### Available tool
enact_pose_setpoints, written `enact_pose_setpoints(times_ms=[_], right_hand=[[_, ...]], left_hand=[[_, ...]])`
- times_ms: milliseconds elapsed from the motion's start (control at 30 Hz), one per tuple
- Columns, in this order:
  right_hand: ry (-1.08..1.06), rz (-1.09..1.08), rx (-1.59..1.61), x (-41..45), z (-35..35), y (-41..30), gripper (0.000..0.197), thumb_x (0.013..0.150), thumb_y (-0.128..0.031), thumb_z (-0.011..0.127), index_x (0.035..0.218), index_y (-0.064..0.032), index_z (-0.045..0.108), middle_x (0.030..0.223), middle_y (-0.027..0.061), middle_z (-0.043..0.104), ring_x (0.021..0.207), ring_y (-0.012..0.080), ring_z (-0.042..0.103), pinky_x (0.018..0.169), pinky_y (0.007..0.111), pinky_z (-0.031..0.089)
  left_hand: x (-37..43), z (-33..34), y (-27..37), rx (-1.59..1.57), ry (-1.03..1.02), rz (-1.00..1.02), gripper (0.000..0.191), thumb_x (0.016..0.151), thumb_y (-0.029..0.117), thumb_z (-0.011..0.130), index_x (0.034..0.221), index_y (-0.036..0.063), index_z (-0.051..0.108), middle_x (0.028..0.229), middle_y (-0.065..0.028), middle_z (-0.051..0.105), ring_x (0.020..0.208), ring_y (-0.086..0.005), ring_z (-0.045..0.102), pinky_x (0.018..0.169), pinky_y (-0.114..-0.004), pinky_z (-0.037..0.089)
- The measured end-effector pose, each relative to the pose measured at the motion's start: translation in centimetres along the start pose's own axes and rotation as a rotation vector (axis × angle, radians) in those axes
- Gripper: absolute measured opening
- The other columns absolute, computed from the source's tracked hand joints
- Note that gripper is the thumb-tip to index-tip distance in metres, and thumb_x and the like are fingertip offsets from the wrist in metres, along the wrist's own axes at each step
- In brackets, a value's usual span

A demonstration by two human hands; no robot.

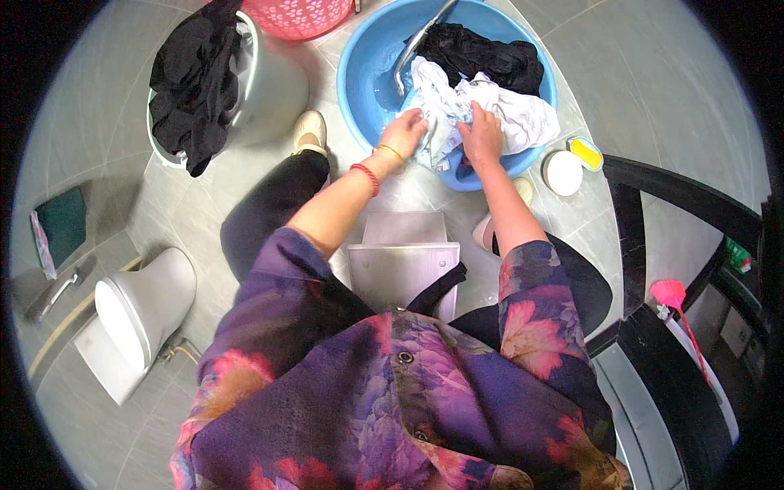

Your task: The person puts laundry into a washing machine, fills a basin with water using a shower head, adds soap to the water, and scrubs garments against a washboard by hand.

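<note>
A wet white garment with a pale blue print [442, 122] lies bunched over the near side of a large blue plastic basin [350, 79]. My left hand [405, 133] has its fingers curled at the garment's left edge. On the right, my right hand [483, 131] grips the same cloth between thumb and fingers. Behind it in the basin rests a heap of black clothing [481, 52]. A curved metal spout [411, 52] reaches down into the basin from the far rim. Some dark cloth shows low in the basin under my right wrist.
A pale bucket [275, 92] heaped with black clothes [193, 86] stands left, near a pink basket [300, 15]. A round white container [563, 173] and a yellow item in a small dish [586, 154] sit right. A toilet [147, 306] is lower left; a black frame [631, 245] curves along the right.
</note>
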State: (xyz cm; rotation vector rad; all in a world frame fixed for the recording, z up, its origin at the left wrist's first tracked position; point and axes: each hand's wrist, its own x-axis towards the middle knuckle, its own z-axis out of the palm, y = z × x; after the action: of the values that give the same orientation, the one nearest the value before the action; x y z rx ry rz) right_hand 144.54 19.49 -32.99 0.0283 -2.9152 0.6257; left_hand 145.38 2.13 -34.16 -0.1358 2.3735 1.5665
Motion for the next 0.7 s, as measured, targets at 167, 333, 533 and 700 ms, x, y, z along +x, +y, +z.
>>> enact_pose_setpoints(times_ms=[167, 333, 533, 700], right_hand=[[-0.05, -0.13, 0.145, -2.5, 1.6, 0.8, 0.021, 0.07, -0.02, 0.059, 0.087, -0.007, 0.057, 0.082, 0.0107, 0.055, 0.083, 0.0285, 0.048, 0.075, 0.039, 0.039], [-0.177, -0.08, 0.055, -1.8, 2.8, -0.2, 0.021, 0.071, -0.015, 0.055, 0.087, -0.0029, 0.054, 0.09, 0.0133, 0.052, 0.09, 0.0282, 0.046, 0.079, 0.038, 0.037], [-0.221, -0.265, 0.09, -3.3, 3.4, 0.3, 0.034, 0.077, -0.014, 0.047, 0.11, -0.0037, 0.044, 0.119, 0.0133, 0.041, 0.111, 0.0293, 0.036, 0.091, 0.037, 0.032], [-0.381, -0.146, 0.184, 0.7, 5.7, 1.9, 0.036, 0.079, -0.016, 0.045, 0.115, -0.0083, 0.043, 0.123, 0.0091, 0.04, 0.116, 0.0255, 0.035, 0.092, 0.038, 0.032]], left_hand=[[-1.5, 3.6, -0.8, 0.98, -0.179, 0.296, 0.055, 0.084, 0.04, 0.039, 0.127, 0.0069, 0.03, 0.132, -0.0095, 0.029, 0.123, -0.0256, 0.024, 0.095, -0.044, 0.026], [2.0, 3.2, -0.6, 1.06, -0.173, 0.232, 0.056, 0.084, 0.041, 0.036, 0.128, 0.0065, 0.028, 0.136, -0.0071, 0.023, 0.126, -0.0238, 0.017, 0.098, -0.047, 0.019], [-2.4, 2.5, -1.7, 1.084, -0.271, 0.427, 0.055, 0.085, 0.042, 0.032, 0.128, 0.0081, 0.029, 0.137, -0.0064, 0.021, 0.127, -0.0236, 0.016, 0.1, -0.047, 0.013], [3.6, 2.3, -0.6, 1.02, -0.257, 0.382, 0.051, 0.087, 0.04, 0.028, 0.127, 0.0096, 0.03, 0.137, -0.0055, 0.021, 0.127, -0.0234, 0.016, 0.1, -0.047, 0.014]])
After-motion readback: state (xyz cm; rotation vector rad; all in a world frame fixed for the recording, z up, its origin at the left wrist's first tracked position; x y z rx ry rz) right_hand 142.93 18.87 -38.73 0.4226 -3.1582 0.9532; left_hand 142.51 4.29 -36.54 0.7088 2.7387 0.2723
